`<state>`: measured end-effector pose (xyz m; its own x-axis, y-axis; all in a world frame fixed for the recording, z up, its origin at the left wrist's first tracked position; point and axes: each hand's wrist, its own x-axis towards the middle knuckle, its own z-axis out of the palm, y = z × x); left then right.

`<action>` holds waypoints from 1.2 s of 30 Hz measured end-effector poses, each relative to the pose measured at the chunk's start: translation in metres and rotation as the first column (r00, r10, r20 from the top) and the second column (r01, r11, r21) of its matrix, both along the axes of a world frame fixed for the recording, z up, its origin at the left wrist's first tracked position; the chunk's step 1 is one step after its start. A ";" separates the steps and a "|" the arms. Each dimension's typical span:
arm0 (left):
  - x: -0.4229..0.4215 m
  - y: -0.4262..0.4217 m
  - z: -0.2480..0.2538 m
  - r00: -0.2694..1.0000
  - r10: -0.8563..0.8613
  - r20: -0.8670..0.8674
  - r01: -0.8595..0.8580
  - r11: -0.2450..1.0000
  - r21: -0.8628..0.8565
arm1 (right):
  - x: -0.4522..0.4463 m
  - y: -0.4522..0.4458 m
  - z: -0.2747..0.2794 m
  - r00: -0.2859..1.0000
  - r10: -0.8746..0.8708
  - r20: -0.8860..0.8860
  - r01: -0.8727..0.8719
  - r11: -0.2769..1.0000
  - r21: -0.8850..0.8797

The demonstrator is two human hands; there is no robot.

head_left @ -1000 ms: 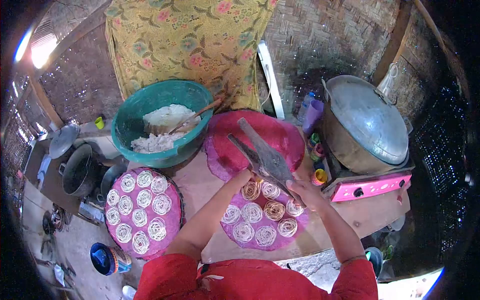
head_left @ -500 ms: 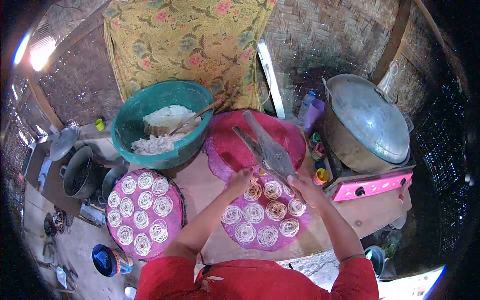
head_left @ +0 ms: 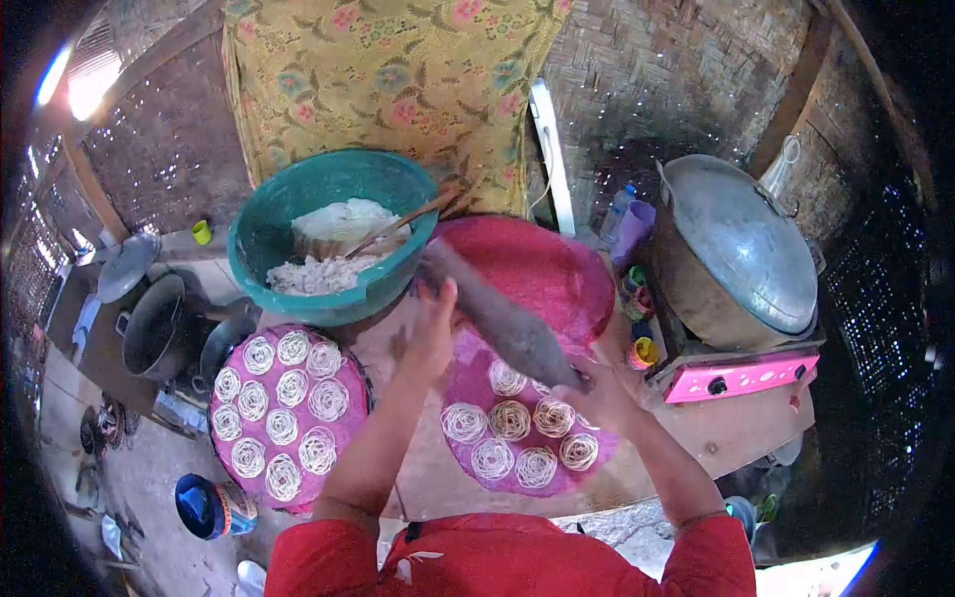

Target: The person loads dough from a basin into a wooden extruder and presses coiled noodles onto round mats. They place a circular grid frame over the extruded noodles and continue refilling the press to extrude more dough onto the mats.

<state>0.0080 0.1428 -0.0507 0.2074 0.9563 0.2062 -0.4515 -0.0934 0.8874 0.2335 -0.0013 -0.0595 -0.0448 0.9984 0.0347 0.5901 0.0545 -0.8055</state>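
A dark wooden press with long handles [head_left: 502,323] slants over the table, its near end in my right hand [head_left: 602,393]. That hand is wrapped round the end of the wood. My left hand [head_left: 430,333] is raised close to the far handle end, thumb and fingers apart and partly blurred; whether it touches the wood is unclear. Below the press lies a round pink mat [head_left: 512,468] bearing several pale noodle nests [head_left: 535,468]. Part of the mat is hidden behind the press and my right hand.
On the left, another pink mat [head_left: 343,448] holds several nests. Behind it stands a green basin [head_left: 249,269] of white dough [head_left: 318,277] with a wooden stick. A red-pink mat [head_left: 567,269] lies at the back. At right, a large lidded pot [head_left: 736,259] sits on a pink stove [head_left: 741,378].
My left hand has moved up and left, away from the nests toward the handle end. The press has swung leftward, and its two handles no longer appear spread. The view has shifted slightly.
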 end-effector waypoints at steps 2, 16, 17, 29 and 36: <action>-0.007 -0.004 0.023 0.916 -0.044 0.398 0.129 0.974 -0.189 | -0.016 -0.001 0.009 0.998 0.050 -0.043 -0.051 0.999 -0.009; -0.144 -0.117 0.084 0.822 0.506 0.262 -0.569 0.698 0.435 | -0.049 -0.129 -0.098 0.816 0.193 0.545 -0.276 0.958 0.075; -0.147 -0.122 0.084 0.825 0.504 0.257 -0.564 0.703 0.433 | -0.057 -0.134 -0.106 0.800 0.126 0.587 -0.238 0.964 0.118; -0.163 -0.138 0.079 0.817 0.575 0.035 -0.511 0.694 0.508 | -0.040 -0.155 -0.121 0.677 0.065 0.733 -0.240 0.961 0.136; -0.142 -0.126 0.055 0.938 0.343 0.051 -0.336 0.860 0.384 | 0.011 -0.175 -0.030 0.736 -0.044 0.675 0.050 0.999 0.010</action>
